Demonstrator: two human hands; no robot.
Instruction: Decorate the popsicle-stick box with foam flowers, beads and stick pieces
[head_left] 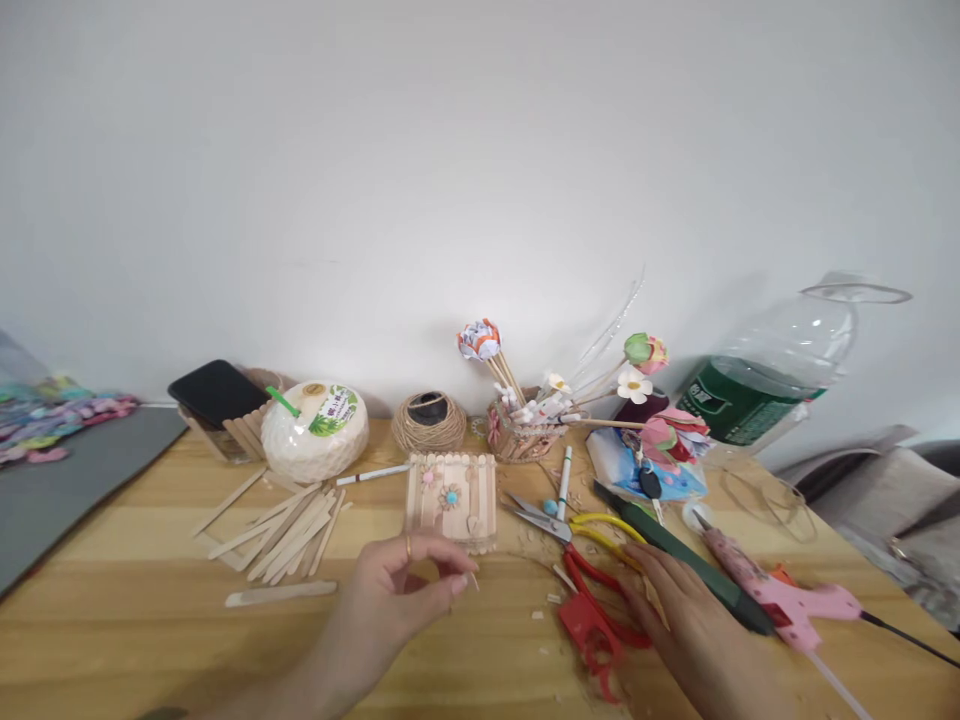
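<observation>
My left hand point(401, 590) is closed in a pinch on a small, thin, pale strip point(475, 581) whose kind is too small to make out. Just beyond it lies a square panel of craft sticks point(466, 478), decorated with a blue-centred flower point(450, 497) and a pink bead flower. My right hand point(679, 610) lies palm down with fingers stretched out over the handles of the yellow-handled scissors point(600, 522) and a red-handled cutting tool point(581, 570). The metal blades of these tools point toward the panel. A red tape dispenser-like piece point(590, 630) lies beside the fingers.
Loose craft sticks point(289, 535), a coconut point(315, 432) with a green straw, and a twine ball point(429, 425) are at left and centre. A basket point(525, 440) holds paper flowers. At right are a green cutter point(686, 560), pink glue gun point(787, 590) and large bottle point(765, 380).
</observation>
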